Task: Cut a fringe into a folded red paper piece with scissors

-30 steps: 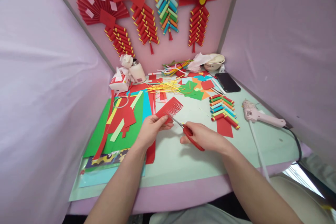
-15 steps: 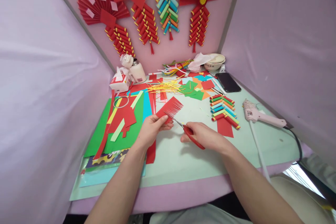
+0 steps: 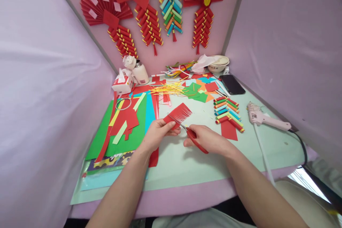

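Note:
My left hand (image 3: 160,131) pinches a piece of red paper (image 3: 179,113) whose upper right side is cut into a fringe of thin strips. My right hand (image 3: 207,138) is closed around the handles of red-handled scissors (image 3: 192,137). The scissor blades point up and left and lie across the paper, just above my left fingertips. Right of my hands, a firecracker string of coloured paper rolls (image 3: 227,110) lies on the table, with a red paper square (image 3: 229,130) at its lower end.
Green sheets (image 3: 101,139) with red scraps lie at left. Yellow strips (image 3: 169,88), a tissue box (image 3: 123,84), a jar (image 3: 140,73) and bowls (image 3: 218,65) are farther back. A phone (image 3: 232,84) and glue gun (image 3: 267,117) lie right. Paper fans (image 3: 101,3) hang on the wall.
My left hand and the fringed red paper have shifted slightly right and down. My right hand and the scissors have hardly moved.

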`<state>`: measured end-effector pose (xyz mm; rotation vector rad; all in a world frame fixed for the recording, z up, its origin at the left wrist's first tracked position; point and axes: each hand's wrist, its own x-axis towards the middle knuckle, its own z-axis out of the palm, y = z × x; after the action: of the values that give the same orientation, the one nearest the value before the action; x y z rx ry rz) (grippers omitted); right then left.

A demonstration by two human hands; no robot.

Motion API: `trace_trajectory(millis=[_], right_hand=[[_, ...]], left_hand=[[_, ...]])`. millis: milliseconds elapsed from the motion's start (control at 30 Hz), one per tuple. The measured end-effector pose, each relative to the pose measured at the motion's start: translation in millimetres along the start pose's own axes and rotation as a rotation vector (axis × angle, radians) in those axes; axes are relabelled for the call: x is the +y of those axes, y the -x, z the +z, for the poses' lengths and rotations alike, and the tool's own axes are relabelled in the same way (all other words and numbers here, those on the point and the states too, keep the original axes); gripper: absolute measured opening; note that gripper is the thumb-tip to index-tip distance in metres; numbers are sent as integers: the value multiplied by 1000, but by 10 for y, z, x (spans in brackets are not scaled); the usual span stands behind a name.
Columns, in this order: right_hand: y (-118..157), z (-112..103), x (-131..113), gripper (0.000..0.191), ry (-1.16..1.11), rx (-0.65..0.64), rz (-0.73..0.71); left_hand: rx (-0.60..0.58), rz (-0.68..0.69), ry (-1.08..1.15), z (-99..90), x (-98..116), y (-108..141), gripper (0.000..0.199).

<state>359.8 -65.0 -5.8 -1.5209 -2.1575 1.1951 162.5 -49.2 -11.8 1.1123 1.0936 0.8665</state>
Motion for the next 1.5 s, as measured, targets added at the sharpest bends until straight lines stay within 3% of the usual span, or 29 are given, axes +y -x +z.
trace_trajectory(millis=[433, 600, 800, 933, 1100, 1233, 1400, 1500], right_hand=[[-22, 16, -51, 34, -42, 26, 1], [12, 3, -32, 42, -3, 51, -11], [172, -41, 74, 46, 60, 54, 23], [182, -50, 82, 40, 237, 171, 130], [84, 20, -71, 27, 406, 279, 248], [-13, 93, -159, 39, 442, 329, 277], [-32, 204, -163, 34, 508, 359, 279], [43, 149, -159, 29, 528, 351, 231]], left_hand=[[36, -24, 46, -3, 9, -4, 29], [53, -20, 32, -12, 30, -16, 28], [193, 18, 200, -85, 75, -40, 22], [280, 62, 341, -146, 79, -72, 20], [258, 58, 355, -150, 56, -71, 17], [214, 72, 352, -157, 32, -73, 16], [199, 59, 347, -164, 36, -74, 18], [204, 55, 348, -163, 43, -65, 19]])
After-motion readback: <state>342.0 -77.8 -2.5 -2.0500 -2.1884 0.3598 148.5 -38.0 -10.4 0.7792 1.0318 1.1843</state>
